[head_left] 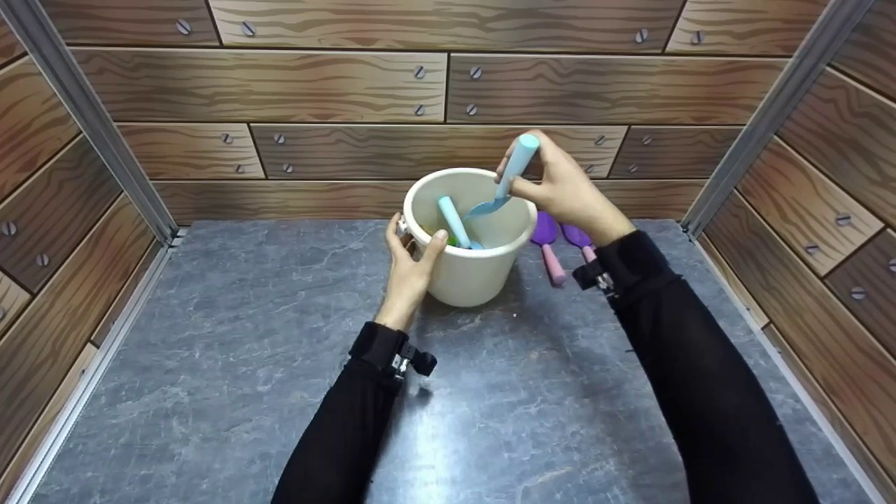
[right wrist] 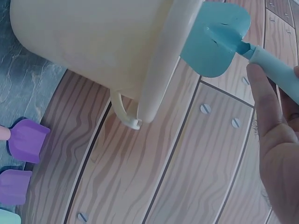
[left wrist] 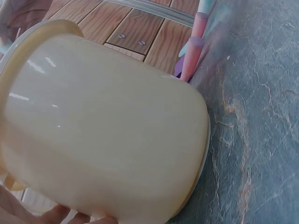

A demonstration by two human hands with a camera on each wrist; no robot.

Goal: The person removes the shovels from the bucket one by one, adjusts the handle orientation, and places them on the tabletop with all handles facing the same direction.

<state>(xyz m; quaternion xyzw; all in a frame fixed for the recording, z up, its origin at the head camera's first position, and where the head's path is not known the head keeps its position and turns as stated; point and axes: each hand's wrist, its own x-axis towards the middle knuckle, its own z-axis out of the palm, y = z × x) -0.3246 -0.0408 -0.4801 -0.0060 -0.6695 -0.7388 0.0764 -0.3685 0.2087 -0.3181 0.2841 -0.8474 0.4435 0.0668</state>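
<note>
A cream-white bucket (head_left: 465, 280) stands upright on the floor near the back wall. My left hand (head_left: 411, 269) grips its left side, thumb by the rim and fingers against the outer wall. My right hand (head_left: 560, 185) holds a light blue toy shovel (head_left: 516, 164) by its handle, blade downward over the bucket's mouth. In the right wrist view the teal blade (right wrist: 217, 39) shows close beside the rim. Inside the bucket another light blue handle (head_left: 453, 220) leans, with something yellow-green (head_left: 451, 239) beside it, mostly hidden.
Right of the bucket lie two purple toy shovels (head_left: 544, 229) with pink handles, one partly behind my right wrist. A pale teal end (right wrist: 8, 217) shows beside them in the right wrist view. Wood-patterned walls (head_left: 350, 87) surround the grey marbled floor (head_left: 280, 336).
</note>
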